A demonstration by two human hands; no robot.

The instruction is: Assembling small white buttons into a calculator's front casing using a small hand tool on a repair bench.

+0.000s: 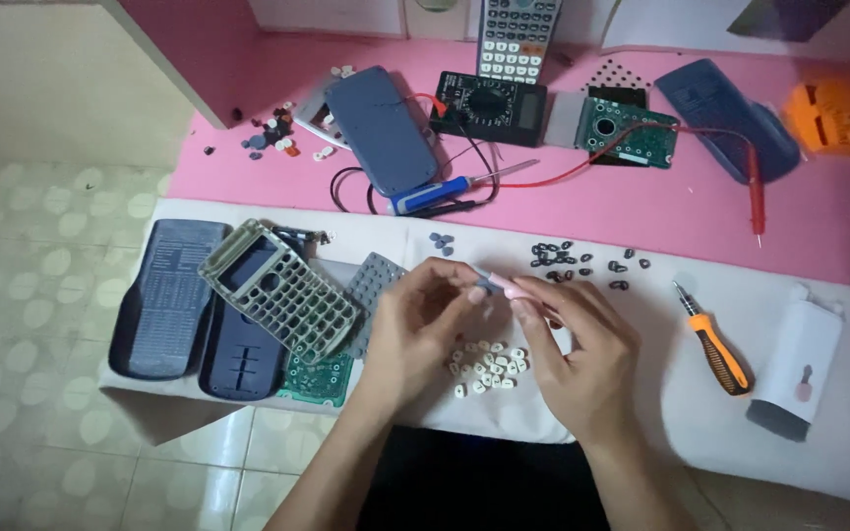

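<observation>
Both hands, left hand [423, 313] and right hand [575, 339], are pinching together on a slim pink tool [516, 289], looking light, stiff, best gripped mid-shaft, above small white keycaps [487, 367].

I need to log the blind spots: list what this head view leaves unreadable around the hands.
- Small item at the left hand: covered by its fingers.
- Pink tool in the right hand: far end hidden in the palm.
- White key caps: markings too small.
- Green circuit board: mostly under the grey keypad frame.
- Upright calculator: cut by the top edge.
</observation>
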